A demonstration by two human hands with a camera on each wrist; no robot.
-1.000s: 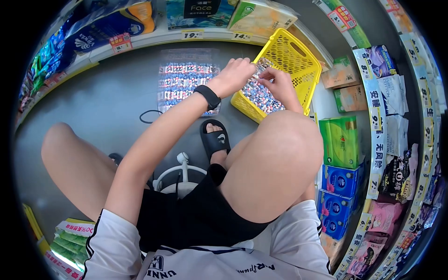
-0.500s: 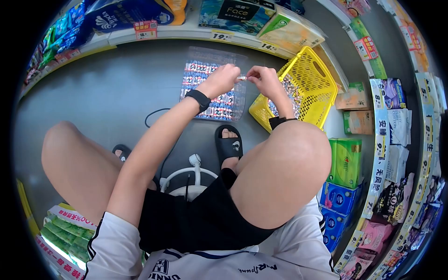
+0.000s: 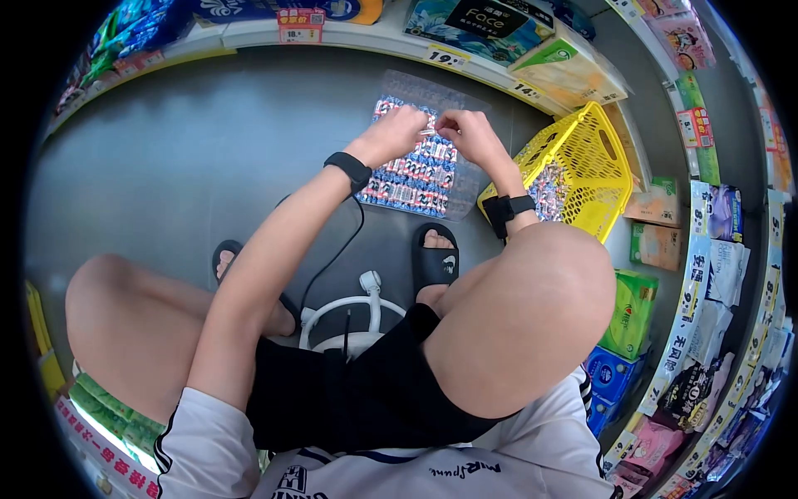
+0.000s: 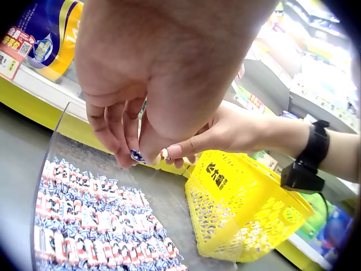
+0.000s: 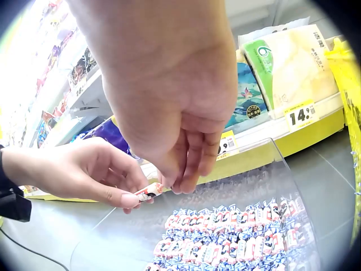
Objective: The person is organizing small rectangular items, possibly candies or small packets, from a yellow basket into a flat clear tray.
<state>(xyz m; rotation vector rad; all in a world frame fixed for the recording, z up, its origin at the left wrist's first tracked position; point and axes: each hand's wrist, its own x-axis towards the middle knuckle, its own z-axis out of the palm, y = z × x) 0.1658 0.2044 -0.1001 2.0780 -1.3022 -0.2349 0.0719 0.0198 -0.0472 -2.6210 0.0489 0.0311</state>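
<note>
Over a clear plastic box (image 3: 472, 179), my left hand (image 3: 397, 135) pinches a small wrapped candy (image 5: 150, 192) between thumb and fingers. The candy has a white wrapper with red and dark print. From the other side my right hand (image 3: 472, 136) has its thumb and fingertips on the candy's twisted end, pinching it. Beneath both hands, wrapped candies (image 4: 84, 220) with blue-and-white twisted ends lie in neat rows in the box. To the right of it stands a yellow perforated basket (image 3: 600, 170) with many loose candies (image 3: 549, 193) inside.
Shelves with tissue packs (image 3: 569, 68) and price tags curve along the back and right. A black cable (image 3: 332, 258) crosses the floor near a sandalled foot (image 3: 436, 258). White legs of a stool (image 3: 371, 291) show between the person's knees.
Both hands have come away leftward from above the basket to the clear box, with the candy between them. The head view has shifted, so the scene sits further right.
</note>
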